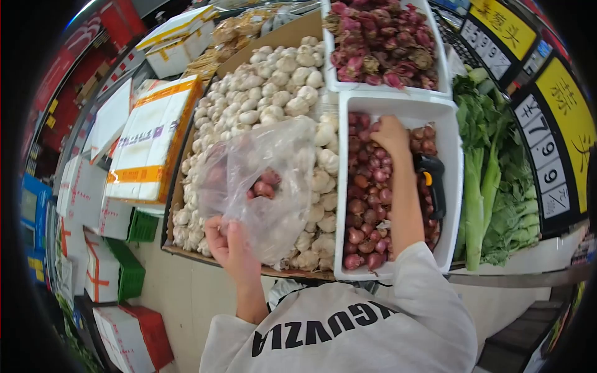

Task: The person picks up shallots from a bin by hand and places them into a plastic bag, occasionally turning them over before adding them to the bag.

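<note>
A clear plastic bag (280, 211) with several shallots inside lies over the garlic pile (255, 93). My left hand (231, 245) pinches the bag's near edge. Reaching into a white foam box (456, 186) of small red shallots (367, 214), my right hand (390, 133) touches the shallots near the box's far side; its fingertips are partly hidden, and what they hold, if anything, cannot be made out. To the right of my right forearm, a black and yellow handheld device (433, 185) rests on the shallots.
Beyond the shallot box is a second foam box of purple onions (385, 40). Leafy green vegetables (491, 168) and price signs (553, 137) stand at the right. Taped white boxes (146, 137) line the left, some beside green crates (127, 267).
</note>
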Tool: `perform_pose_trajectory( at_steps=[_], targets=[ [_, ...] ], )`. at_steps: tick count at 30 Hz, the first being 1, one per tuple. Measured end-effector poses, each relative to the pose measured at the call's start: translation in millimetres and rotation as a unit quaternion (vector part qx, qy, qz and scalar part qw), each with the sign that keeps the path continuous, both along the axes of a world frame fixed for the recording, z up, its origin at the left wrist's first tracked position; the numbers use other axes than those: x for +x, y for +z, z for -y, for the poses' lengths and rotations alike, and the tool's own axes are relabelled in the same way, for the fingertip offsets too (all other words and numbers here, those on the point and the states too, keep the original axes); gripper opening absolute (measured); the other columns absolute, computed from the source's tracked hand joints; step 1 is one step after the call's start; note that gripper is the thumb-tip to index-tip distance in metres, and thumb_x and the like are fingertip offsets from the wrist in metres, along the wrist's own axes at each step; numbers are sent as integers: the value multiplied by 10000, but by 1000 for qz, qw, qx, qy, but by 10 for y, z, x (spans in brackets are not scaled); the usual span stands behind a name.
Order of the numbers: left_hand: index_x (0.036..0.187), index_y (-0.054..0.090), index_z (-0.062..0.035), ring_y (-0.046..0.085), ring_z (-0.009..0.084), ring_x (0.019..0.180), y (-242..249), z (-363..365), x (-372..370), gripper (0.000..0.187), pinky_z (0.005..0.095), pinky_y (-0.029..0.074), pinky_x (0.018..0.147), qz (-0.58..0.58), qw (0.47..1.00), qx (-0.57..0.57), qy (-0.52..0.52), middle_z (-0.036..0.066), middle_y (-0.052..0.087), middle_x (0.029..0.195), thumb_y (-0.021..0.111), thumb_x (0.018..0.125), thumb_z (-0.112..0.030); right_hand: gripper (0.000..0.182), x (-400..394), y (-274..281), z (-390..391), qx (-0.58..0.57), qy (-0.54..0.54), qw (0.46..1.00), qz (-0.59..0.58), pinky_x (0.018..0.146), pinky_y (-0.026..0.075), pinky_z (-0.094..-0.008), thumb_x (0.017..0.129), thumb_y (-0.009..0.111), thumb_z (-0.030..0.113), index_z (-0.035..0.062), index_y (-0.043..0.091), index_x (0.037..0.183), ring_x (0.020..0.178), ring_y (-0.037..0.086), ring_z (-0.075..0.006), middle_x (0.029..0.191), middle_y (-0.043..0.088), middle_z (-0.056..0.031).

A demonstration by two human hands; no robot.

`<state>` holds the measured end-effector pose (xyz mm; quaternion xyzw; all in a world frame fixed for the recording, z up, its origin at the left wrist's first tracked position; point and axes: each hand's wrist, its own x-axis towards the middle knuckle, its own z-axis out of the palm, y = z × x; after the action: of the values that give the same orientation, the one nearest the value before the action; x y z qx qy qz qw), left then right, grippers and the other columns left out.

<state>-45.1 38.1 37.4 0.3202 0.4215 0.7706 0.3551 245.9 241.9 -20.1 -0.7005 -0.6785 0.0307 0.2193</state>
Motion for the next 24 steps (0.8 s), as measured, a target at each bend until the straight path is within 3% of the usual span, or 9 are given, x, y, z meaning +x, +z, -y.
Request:
perform_pose_trajectory(
  at_steps=[3, 5, 7, 8, 9, 14, 16, 20, 24],
  targets=[
    [831, 403, -75, 309, 10, 495, -13, -27, -18, 108, 160, 245, 424, 5, 1000, -10, 3, -63, 363, 605, 503, 792, -79, 350, -141, 543, 445, 81, 109, 984, -116, 668, 469, -332, 597, 620, 180, 6, 561, 895, 749, 568, -260, 849, 566, -129],
    [831, 403, -74, 307, 11, 486, -23, -31, 15, 87, 166, 239, 424, 2, 1000, -4, -13, -60, 349, 582, 484, 799, -67, 346, -449, 1038, 846, 25, 196, 944, -263, 637, 476, -268, 628, 634, 122, 9, 555, 946, 749, 575, -160, 837, 574, -83],
    [834, 405, -72, 298, 14, 479, 38, -26, 104, 74, 169, 235, 423, 15, 1000, -5, -2, -57, 342, 573, 472, 805, -63, 298, -696, 958, 957, -40, 336, 831, -442, 623, 466, -213, 662, 623, 69, 16, 554, 947, 774, 551, -84, 814, 577, -41],
    [836, 406, -71, 288, 17, 472, 57, -49, 160, 60, 173, 231, 421, 33, 999, 5, 14, -55, 334, 563, 459, 810, -59, 281, -828, 1059, 1060, -96, 348, 836, -413, 613, 462, -203, 672, 624, 67, 17, 555, 940, 753, 543, -79, 807, 581, -35],
    [836, 406, -71, 288, 17, 472, 44, -56, 168, 60, 173, 231, 421, 35, 999, 5, 2, -55, 334, 563, 459, 810, -59, 355, -975, 978, 1066, -65, 402, 814, -414, 602, 456, -213, 672, 633, 89, 2, 518, 996, 688, 540, -81, 820, 562, -40],
    [847, 417, -61, 257, 19, 463, 50, -23, 178, 41, 177, 208, 426, 16, 1000, -6, 24, -58, 318, 545, 446, 821, -73, 365, -1586, 640, 1039, -114, 339, 794, -492, 632, 458, -223, 704, 629, 152, -21, 502, 1000, 742, 553, -109, 901, 547, -95],
    [848, 420, -62, 255, 18, 463, 14, -11, 130, 42, 175, 204, 427, 22, 999, -18, 33, -59, 318, 545, 448, 821, -76, 387, -1653, 544, 1023, -134, 398, 748, -514, 662, 458, -229, 705, 635, 170, -19, 494, 1013, 778, 560, -123, 886, 565, -100],
    [850, 423, -68, 255, 16, 464, -28, 13, 142, 42, 174, 205, 427, 10, 1000, -17, 14, -58, 325, 555, 452, 822, -80, 272, -1199, 650, 872, -96, 391, 798, -449, 698, 455, -247, 718, 617, 134, 5, 550, 948, 796, 560, -116, 832, 592, -61],
    [850, 423, -68, 263, 17, 468, -15, -2, 193, 39, 172, 218, 434, 23, 999, -29, 9, -57, 333, 564, 449, 823, -77, 193, -408, 595, 655, 21, 170, 894, -415, 650, 437, -211, 740, 596, 147, 7, 581, 872, 707, 549, -87, 798, 603, -39]
  ],
)
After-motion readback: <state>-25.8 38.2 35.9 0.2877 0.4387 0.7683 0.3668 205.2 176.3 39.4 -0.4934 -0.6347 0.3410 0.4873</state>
